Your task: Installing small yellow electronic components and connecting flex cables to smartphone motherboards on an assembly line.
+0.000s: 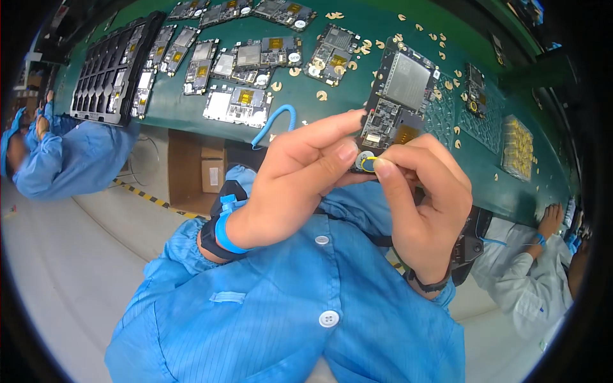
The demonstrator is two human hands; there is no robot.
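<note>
My left hand (290,175) grips the lower end of a dark circuit board (407,80), thumb on top. The board is tilted up over the bench edge and carries a large silver shield and a gold patch. At its lower end, my right hand (431,198) pinches a small round yellow-rimmed piece (368,164) between thumb and forefinger. That piece lies against the board beside a white round sticker; whether it is fixed there I cannot tell. A blue wrist strap (225,231) circles my left wrist.
Several more boards (239,105) lie on the green bench (300,105), near a black slotted tray (105,73). Small tan cut-out rings (322,96) are scattered about. A clear pack of yellow pieces (518,148) and bubble wrap (482,127) lie right. A blue coiled cord (276,119) hangs over the edge. Co-workers sit both sides.
</note>
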